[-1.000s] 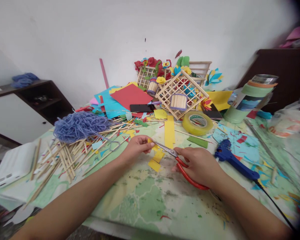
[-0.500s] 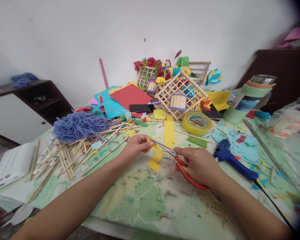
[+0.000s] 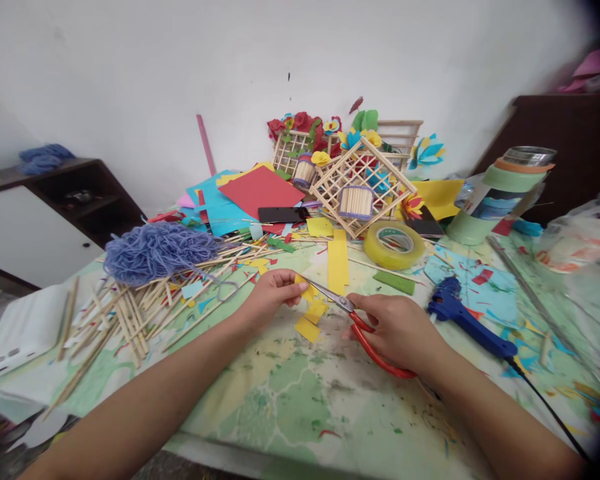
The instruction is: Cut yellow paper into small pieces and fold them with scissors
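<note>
My left hand (image 3: 276, 293) pinches a small yellow paper piece (image 3: 307, 291) between thumb and fingers. Red-handled scissors (image 3: 377, 347) are gripped in my right hand (image 3: 395, 327), their blade tips pointing left and touching the piece near my left fingertips. Just below the blades lie small yellow paper squares (image 3: 307, 329). A longer yellow strip (image 3: 337, 263) rests behind the scissors. Whether the blades are fully together is too small to tell.
Blue yarn (image 3: 160, 253) and loose sticks (image 3: 130, 317) lie at left. Stick lattices (image 3: 363, 187) with paper flowers stand behind, near a tape roll (image 3: 394, 245). A blue glue gun (image 3: 473, 327) and a green bottle (image 3: 497, 200) are at right.
</note>
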`<state>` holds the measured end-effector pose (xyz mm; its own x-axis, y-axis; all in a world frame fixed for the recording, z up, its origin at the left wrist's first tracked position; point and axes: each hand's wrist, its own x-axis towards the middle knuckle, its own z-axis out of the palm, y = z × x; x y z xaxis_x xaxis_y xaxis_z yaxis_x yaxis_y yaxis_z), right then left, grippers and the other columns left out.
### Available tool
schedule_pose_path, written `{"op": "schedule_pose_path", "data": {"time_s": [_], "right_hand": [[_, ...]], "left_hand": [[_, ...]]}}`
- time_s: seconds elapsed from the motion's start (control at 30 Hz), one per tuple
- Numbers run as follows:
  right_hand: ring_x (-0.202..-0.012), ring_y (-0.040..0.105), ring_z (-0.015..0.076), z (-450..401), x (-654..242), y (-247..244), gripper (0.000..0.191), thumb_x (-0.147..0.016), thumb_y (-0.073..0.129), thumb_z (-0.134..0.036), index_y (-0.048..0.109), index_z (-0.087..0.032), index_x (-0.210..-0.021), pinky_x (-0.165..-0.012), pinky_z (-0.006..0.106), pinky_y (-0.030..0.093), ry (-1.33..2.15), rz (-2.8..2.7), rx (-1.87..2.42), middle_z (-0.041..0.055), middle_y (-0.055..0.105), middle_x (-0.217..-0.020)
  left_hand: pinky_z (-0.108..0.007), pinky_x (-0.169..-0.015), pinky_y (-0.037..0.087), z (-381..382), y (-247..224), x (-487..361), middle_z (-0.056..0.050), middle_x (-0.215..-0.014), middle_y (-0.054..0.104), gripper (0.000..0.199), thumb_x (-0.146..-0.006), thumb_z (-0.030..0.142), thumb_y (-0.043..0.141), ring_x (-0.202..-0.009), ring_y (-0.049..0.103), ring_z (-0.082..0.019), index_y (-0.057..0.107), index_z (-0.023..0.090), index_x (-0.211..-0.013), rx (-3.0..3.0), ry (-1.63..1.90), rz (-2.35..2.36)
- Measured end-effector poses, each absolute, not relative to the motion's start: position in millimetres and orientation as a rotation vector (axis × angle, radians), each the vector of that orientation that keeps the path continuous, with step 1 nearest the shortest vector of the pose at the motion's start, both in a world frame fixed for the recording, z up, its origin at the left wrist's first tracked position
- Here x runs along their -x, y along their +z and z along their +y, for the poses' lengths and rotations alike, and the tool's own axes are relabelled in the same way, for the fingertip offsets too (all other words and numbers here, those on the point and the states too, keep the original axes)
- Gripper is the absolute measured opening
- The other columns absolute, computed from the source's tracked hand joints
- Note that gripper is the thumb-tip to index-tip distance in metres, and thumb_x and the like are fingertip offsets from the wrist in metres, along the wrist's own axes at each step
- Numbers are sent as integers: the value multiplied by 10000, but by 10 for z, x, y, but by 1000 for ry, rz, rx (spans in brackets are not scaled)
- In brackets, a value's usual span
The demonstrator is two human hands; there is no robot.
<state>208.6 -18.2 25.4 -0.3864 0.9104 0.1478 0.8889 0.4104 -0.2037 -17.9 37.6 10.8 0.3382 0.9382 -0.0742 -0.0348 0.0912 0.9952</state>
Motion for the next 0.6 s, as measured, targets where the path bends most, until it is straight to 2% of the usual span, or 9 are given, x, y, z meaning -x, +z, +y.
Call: {"op": "schedule_pose_path", "data": {"time_s": [0.2, 0.43, 0.6], "right_hand": [[-600, 572, 167, -181, -2076, 245, 434, -767, 549, -537, 640, -217, -1045, -526, 241, 329, 176, -2342, 1578, 29, 653, -676], [-700, 608, 164, -203, -1971, 127, 387, -732, 632, -377, 626, -234, -1092, -596, 241, 433, 580, -2071, 1421, 16, 700, -846], [-735, 616, 148, -273, -1867, 106, 366, -739, 584, -249, 621, -241, -1103, -646, 240, 460, 755, -2003, 1354, 3, 700, -918]], "left_hand": [[-187, -463, 277, 330, 53, 151, 24, -539, 511, 265, -646, 362, 712, -469, 406, -55, 593, 126, -656, -1295, 804, 953], [-202, -446, 284, 156, 32, -22, 16, -529, 521, 242, -662, 356, 680, -463, 421, -76, 606, 125, -649, -1409, 600, 926], [-207, -455, 285, 89, 15, -91, 7, -574, 561, 192, -711, 318, 626, -490, 425, -86, 663, 130, -719, -1555, 598, 891]]}}
